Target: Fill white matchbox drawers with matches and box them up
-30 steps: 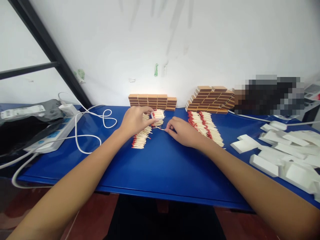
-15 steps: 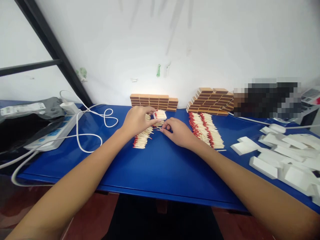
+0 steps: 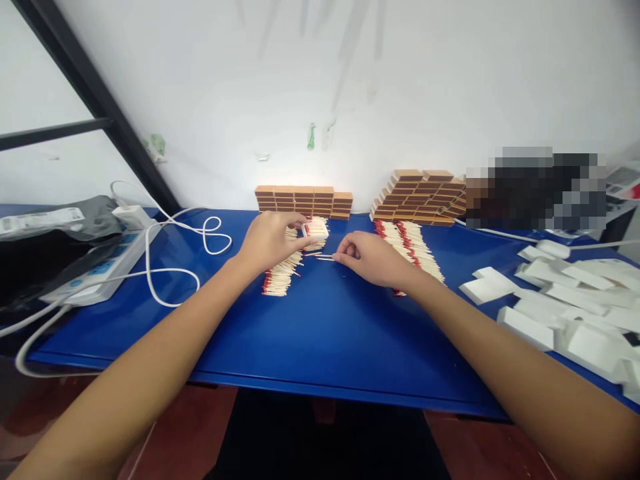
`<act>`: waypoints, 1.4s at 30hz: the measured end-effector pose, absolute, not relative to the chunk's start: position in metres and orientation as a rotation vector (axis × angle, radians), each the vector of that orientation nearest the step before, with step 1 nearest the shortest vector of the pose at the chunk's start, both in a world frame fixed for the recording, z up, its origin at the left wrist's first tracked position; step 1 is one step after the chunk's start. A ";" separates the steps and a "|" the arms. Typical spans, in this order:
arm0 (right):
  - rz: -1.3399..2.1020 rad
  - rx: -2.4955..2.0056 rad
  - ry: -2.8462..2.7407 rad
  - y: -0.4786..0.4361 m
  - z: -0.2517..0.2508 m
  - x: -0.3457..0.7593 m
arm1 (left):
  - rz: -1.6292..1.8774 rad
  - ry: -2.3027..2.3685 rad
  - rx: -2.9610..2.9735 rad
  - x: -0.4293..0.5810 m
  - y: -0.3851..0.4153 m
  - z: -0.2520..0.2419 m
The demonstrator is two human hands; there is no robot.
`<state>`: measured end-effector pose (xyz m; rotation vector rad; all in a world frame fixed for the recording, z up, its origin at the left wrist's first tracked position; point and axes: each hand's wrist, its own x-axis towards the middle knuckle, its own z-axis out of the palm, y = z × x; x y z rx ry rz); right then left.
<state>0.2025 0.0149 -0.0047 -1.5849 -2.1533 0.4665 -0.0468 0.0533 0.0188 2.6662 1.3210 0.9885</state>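
My left hand (image 3: 270, 241) grips a small white tray of matches (image 3: 316, 229), held between thumb and fingers just above a row of matchsticks (image 3: 281, 273) on the blue table (image 3: 310, 333). My right hand (image 3: 373, 259) rests on the table to the right of it, fingertips pinched on a loose matchstick (image 3: 325, 257) lying between the two hands. A second, longer row of red-tipped matchsticks (image 3: 415, 245) lies behind my right wrist.
Brown matchbox sleeves are stacked against the wall in a left stack (image 3: 304, 201) and a right stack (image 3: 423, 199). White inner trays (image 3: 565, 303) are heaped at the right. A power strip (image 3: 95, 267) and looped white cables (image 3: 175, 257) lie at the left.
My right hand drew slightly right, away from the tray, with a matchstick at its fingertips. My left hand and the tray stay about where they were.
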 end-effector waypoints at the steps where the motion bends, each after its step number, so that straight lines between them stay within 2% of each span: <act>1: 0.409 -1.568 -2.172 0.016 -0.006 0.205 | 0.989 1.315 2.665 -0.047 0.053 0.019; 5: 0.310 -1.515 -2.262 0.019 -0.011 0.208 | 0.982 1.284 2.667 -0.047 0.054 0.019; 14: 0.399 -1.281 -2.296 0.021 -0.017 0.202 | 0.971 1.303 2.684 -0.046 0.053 0.019; 23: 0.473 -1.346 -2.357 0.016 -0.003 0.207 | 0.910 1.309 2.700 -0.047 0.055 0.017; 28: 0.423 -1.344 -2.143 0.015 0.009 0.214 | 0.890 1.232 2.717 -0.044 0.054 0.015; 42: 0.368 -1.318 -2.111 0.014 0.004 0.205 | 0.873 1.100 2.772 -0.035 0.046 0.011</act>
